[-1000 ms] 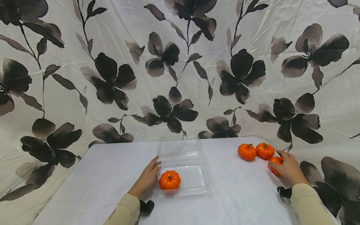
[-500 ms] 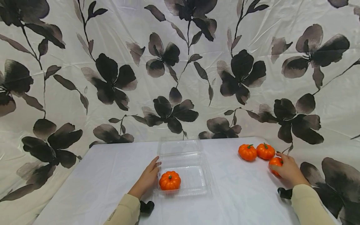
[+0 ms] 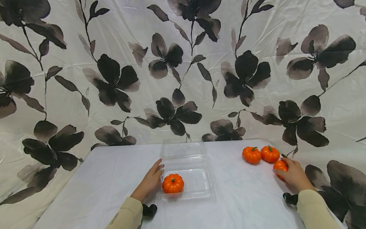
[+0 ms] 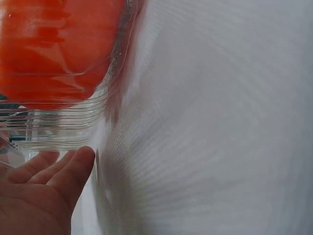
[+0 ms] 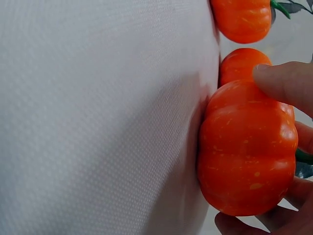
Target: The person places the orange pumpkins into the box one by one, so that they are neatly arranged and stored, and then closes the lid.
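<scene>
An open clear plastic clamshell box [image 3: 197, 179] stands on the table with its lid laid back. One small orange pumpkin [image 3: 172, 183] sits in its near left part. Against the box's left side my left hand [image 3: 150, 180] rests with fairly straight fingers; the left wrist view shows its fingertips [image 4: 84, 155] at the ribbed wall. Over at the right, my right hand [image 3: 295, 174] holds another pumpkin [image 5: 247, 152] on the table, thumb on one side and fingers round the other. Its green stem shows between the fingers in the right wrist view.
Two more orange pumpkins, a left one [image 3: 251, 155] and a right one [image 3: 270, 154], stand just behind the held one, near the table's far right corner. A white cloth covers the table [image 3: 120, 171]. Behind it hangs a flower-patterned curtain [image 3: 200, 79].
My right hand's fingers have come slightly lower round the pumpkin, which stays in place. The left hand and the box have not visibly moved.
</scene>
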`<state>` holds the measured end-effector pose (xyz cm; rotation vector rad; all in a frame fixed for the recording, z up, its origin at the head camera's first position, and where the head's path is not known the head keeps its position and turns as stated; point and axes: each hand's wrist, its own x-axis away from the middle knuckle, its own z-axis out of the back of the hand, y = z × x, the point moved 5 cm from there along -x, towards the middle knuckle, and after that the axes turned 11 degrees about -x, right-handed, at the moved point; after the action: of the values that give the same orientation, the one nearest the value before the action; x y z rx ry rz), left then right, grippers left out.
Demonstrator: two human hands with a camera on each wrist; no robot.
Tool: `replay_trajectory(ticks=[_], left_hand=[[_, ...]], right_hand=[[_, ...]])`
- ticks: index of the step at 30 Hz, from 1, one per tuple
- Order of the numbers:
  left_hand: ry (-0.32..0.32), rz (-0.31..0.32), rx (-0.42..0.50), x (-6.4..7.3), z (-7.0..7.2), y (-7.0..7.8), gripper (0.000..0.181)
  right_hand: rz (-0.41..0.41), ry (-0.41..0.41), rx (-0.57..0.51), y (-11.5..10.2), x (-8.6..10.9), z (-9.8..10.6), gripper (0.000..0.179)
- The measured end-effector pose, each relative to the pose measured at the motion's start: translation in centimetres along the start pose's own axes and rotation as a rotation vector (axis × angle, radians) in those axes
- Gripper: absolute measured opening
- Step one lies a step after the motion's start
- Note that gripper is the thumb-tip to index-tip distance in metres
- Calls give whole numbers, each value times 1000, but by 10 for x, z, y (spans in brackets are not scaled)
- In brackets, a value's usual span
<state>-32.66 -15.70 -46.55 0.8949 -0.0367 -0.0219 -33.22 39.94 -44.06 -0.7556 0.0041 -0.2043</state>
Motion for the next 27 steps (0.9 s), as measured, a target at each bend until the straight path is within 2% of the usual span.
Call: replay_trajectory(ticks=[10,17,27], left_hand=[[2,9,-2,-2,1,-3,57],[3,-9,-8,-1,2,-1,56],[-2,-26,13,-1,2,0,57]], right_hand=[[6,2,-9,-5,2,-3,88],[85,4,35,-10,3,-5,88],[127,-22,73,-28,5,-10,88]])
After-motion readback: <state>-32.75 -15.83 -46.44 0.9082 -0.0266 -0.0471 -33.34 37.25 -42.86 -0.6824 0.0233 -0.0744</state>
